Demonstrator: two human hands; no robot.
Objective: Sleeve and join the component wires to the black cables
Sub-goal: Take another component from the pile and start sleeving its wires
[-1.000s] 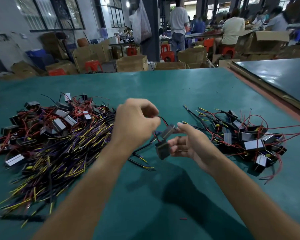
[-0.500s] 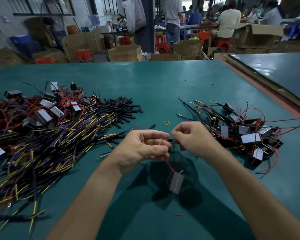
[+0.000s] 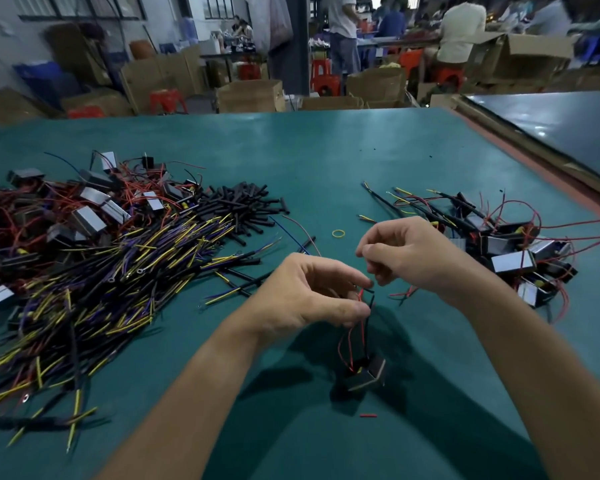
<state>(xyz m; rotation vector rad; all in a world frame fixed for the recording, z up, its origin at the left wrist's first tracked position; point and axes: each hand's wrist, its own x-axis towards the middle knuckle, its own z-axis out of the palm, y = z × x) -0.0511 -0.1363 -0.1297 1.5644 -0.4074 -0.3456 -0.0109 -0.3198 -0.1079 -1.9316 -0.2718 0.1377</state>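
Note:
A small black component [image 3: 365, 373] hangs just above the green table by its thin red wires [image 3: 350, 336]. My left hand [image 3: 309, 292] pinches those wires at their upper ends, together with a short black sleeve [image 3: 370, 299]. My right hand [image 3: 413, 254] hovers just above and to the right, its fingers curled with thumb and forefinger close together; whether they hold anything is unclear. A pile of black cables [image 3: 94, 282] with yellow and purple ends lies to the left. Short black sleeves [image 3: 243, 206] lie heaped behind it.
Unjoined components with red wires [image 3: 84, 209] lie at the far left. Joined components and cables [image 3: 506, 251] are heaped at the right. A yellow rubber band [image 3: 338, 233] and a red wire scrap [image 3: 368, 416] lie on the table [image 3: 326, 150]. People and cardboard boxes stand beyond it.
The component dropped from hand height and now dangles on its wires. My hands came together, and my right hand has since lifted slightly away from the left.

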